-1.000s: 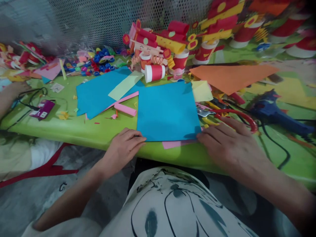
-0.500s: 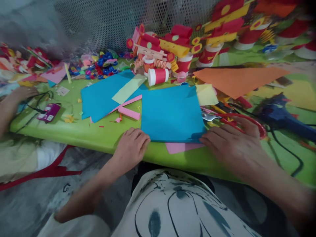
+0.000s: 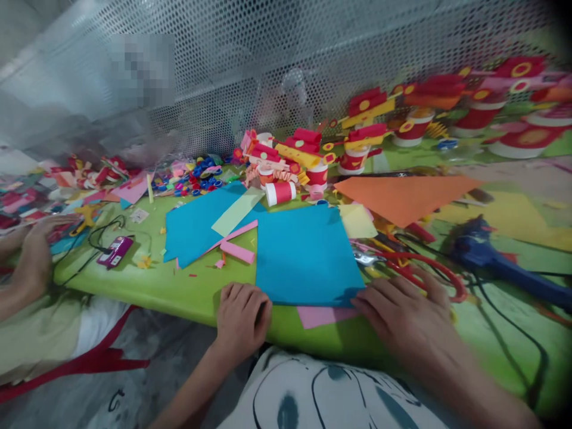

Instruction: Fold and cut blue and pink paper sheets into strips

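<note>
A blue craft sheet point(image 3: 308, 256) lies flat at the front edge of the table. At its near left corner is my left hand point(image 3: 243, 313), fingers curled and pinched together on the edge. My right hand point(image 3: 402, 304) pinches the near right corner between thumb and fingers. A pink sheet point(image 3: 324, 316) sticks out from beneath the blue one, over the table's edge. Red-handled scissors point(image 3: 447, 274) lie just beyond my right hand, partly covered by its fingers.
Another blue sheet point(image 3: 210, 220), a pale green strip point(image 3: 238, 211) and a red-and-white cup point(image 3: 280, 193) lie behind. To the right are an orange sheet point(image 3: 406, 193) and a blue glue gun point(image 3: 478, 247) with its cord. At left, a co-worker's hands point(image 3: 33, 256) are near a purple box point(image 3: 116, 252).
The view has tilted up, so the table sits lower in it. Both my hands stay at the sheet's near corners. More of the co-worker's hands shows at left.
</note>
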A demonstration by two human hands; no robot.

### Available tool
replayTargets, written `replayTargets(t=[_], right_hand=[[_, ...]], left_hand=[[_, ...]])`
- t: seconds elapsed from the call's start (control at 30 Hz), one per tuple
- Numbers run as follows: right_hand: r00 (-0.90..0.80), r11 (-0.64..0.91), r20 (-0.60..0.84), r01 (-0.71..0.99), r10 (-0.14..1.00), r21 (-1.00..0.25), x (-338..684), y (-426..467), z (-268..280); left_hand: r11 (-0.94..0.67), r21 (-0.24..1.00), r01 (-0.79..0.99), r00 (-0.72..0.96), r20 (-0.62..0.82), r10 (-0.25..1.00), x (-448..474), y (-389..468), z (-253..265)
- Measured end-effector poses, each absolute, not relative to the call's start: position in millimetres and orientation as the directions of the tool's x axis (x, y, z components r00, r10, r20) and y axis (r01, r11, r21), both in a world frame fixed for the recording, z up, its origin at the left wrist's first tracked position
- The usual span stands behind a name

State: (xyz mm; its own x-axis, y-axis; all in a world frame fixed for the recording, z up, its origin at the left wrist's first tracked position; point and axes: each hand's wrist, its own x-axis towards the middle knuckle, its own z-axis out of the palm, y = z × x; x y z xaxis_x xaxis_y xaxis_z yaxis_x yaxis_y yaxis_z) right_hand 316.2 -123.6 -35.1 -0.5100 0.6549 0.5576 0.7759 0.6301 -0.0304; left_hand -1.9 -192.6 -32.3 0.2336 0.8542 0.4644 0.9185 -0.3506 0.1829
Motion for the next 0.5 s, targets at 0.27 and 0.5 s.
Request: replayTargets(t=[0.27, 0.5], right_hand=[[-0.445, 0.647, 0.58, 0.736, 0.682, -0.197, 315.7, -127.1, -39.3], [-0.502, 0.679, 0.585, 0.725, 0.637, -0.117, 316.1, -125.1, -34.4]], left_hand=[[-0.327, 0.164, 0.931, 0.219, 0.466, 0.857, -4.0, -196.7, -33.7], [-0.284, 0.1, 0.954, 0.218, 0.422, 0.88, -6.6, -198.8, -34.0]])
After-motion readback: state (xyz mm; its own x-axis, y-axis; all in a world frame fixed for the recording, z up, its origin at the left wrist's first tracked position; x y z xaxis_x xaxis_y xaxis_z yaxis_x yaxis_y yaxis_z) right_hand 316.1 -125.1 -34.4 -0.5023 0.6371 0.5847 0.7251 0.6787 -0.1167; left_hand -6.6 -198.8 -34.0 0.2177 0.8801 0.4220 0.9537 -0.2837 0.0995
